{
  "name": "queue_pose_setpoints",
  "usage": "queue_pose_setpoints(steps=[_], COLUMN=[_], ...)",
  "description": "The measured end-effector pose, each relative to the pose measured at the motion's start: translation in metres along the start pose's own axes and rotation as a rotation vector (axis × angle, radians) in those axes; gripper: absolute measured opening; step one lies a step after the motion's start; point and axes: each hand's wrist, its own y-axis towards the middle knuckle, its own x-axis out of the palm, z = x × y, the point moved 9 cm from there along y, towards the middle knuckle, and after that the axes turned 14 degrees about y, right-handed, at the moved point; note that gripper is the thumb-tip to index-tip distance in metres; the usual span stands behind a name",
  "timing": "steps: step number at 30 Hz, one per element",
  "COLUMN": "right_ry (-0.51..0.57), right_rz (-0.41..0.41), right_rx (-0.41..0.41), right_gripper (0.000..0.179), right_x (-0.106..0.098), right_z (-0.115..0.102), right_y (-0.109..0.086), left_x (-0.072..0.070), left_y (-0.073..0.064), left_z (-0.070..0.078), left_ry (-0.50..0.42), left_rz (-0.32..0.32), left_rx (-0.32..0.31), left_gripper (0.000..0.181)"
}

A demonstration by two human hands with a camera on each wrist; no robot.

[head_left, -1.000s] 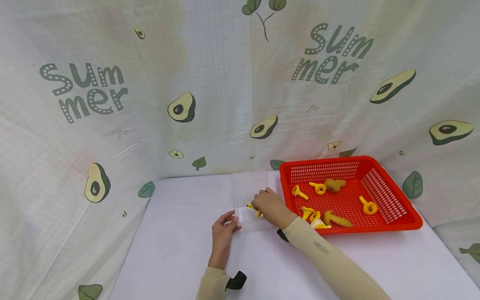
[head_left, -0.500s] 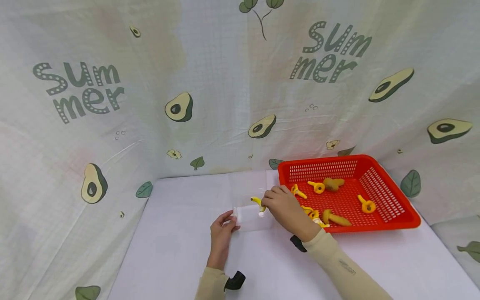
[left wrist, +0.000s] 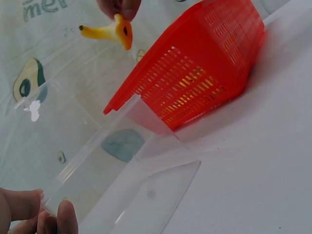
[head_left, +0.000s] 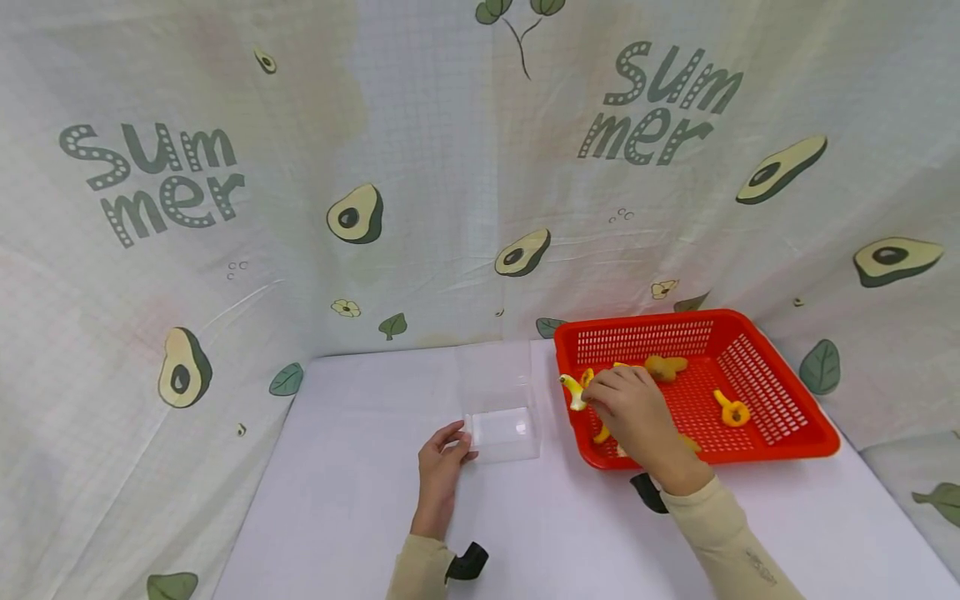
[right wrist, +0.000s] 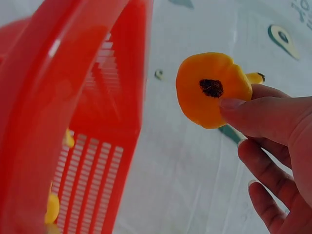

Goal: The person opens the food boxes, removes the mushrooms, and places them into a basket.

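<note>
My right hand (head_left: 637, 417) pinches a yellow chanterelle mushroom (right wrist: 192, 92) between thumb and fingers, raised at the left rim of the red basket. Its dark-centred cap (left wrist: 124, 31) and thin stem show in the left wrist view. On the white table, my left hand (head_left: 441, 471) pinches the left edge of a clear plastic box (head_left: 501, 437) with thumb and fingertips. The box's hinged lid (head_left: 495, 371) lies back, away from me. Nothing shows inside the box.
The red basket (head_left: 806, 446) stands right of the box, with several yellow and brown mushrooms in it, among them a yellow one (head_left: 733, 411) and a brown one (head_left: 664, 368). A printed cloth (head_left: 435, 275) hangs behind the table.
My right hand has carried the yellow chanterelle mushroom right, from over the clear box to the basket's left rim. My left hand stays at the box edge.
</note>
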Motion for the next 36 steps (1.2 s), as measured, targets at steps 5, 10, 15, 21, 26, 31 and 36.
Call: queue_pose_setpoints(steps=[5,10,15,21,26,31,36], right_ry=[-0.017,-0.041,-0.067,-0.099,-0.116,-0.122,-0.132], right_rz=[0.038,0.065,0.067,0.06,0.063,0.071,0.074], right_rx=[0.034,0.057,0.098,0.129,0.166,0.203,0.265], right_gripper=[0.033,0.034,0.034,0.035,0.034,0.032,0.032], right_x=[-0.019,-0.034,-0.043,-0.05,-0.054,-0.061,-0.067], right_z=[0.018,0.035,0.053,0.068,0.08,0.091,0.104], right_y=[-0.013,-0.025,-0.038,-0.051,-0.06,-0.064,-0.066], left_x=[0.0,0.0,0.001,0.0,0.0,0.0,0.0], left_y=[0.0,0.0,0.0,-0.001,-0.002,-0.001,-0.001], left_z=[0.0,0.002,0.002,0.003,0.004,0.003,0.003], left_ry=[0.005,0.008,0.012,0.01,0.017,0.013,0.007], left_rz=[-0.003,0.006,0.006,0.007,0.007,0.008,-0.003], left_rx=[0.007,0.008,0.007,0.018,0.016,0.018,0.021], left_gripper=[0.037,0.037,0.036,0.037,0.037,0.037,0.038])
